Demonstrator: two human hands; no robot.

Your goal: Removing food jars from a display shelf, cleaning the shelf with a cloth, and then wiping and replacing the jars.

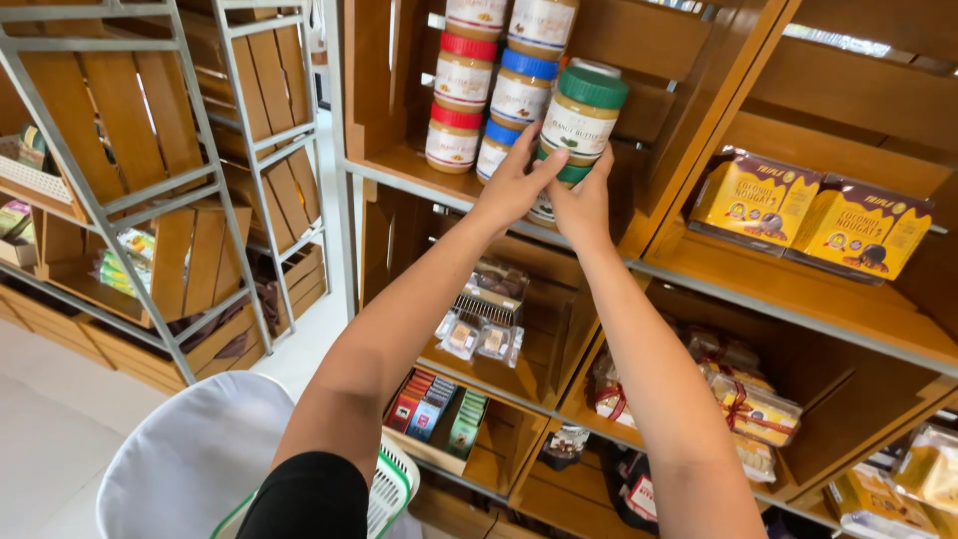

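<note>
A jar with a green lid (582, 118) is tilted slightly above another green-lidded jar (569, 175) in a wooden crate shelf (399, 160). My left hand (514, 185) touches the lower left side of the tilted jar with its fingertips. My right hand (584, 205) supports it from below. To the left stand stacked jars with red lids (459, 100) and with blue lids (519, 95).
Yellow boxes (813, 215) sit on the shelf to the right. Wrapped packets (743, 399) and small packs (484, 319) fill the crates below. A basket with a green rim (394, 489) is near my body. A metal rack with wooden crates (150, 190) stands at left.
</note>
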